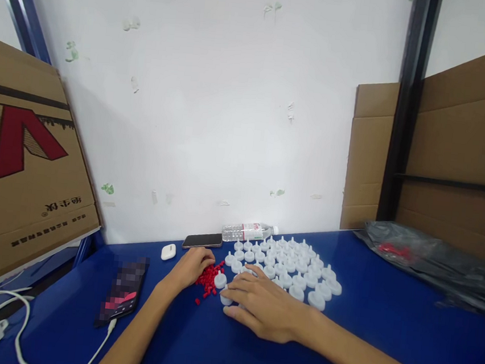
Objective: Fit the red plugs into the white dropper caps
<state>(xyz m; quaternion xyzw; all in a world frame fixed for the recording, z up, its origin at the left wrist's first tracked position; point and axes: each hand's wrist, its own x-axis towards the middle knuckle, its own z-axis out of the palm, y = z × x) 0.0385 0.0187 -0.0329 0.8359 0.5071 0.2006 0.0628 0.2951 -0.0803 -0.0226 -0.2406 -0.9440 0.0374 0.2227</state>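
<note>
At the left edge of a heap of small red plastic pieces (pixel 208 279), my left hand (pixel 194 266) has its fingers curled down and pressed together. Its fingertips are hidden, so any piece between them does not show. My right hand (pixel 263 303) is closed around a white nozzle cap (pixel 225 299) at the near left of the group, with fingers over it and thumb at its near side. Another white nozzle cap (pixel 220 280) stands upright between my hands, beside the red heap. Many similar white nozzle caps (pixel 290 261) stand spout-up behind my right hand, which hides some.
On the blue table (pixel 217 351) lie a dark phone (pixel 202 240), a white earbud case (pixel 168 251) and a clear bottle (pixel 248 232) along the wall. A phone with a cable (pixel 124 291) is at left, and a grey plastic bag (pixel 427 265) at right. Cardboard (pixel 29 167) flanks the table.
</note>
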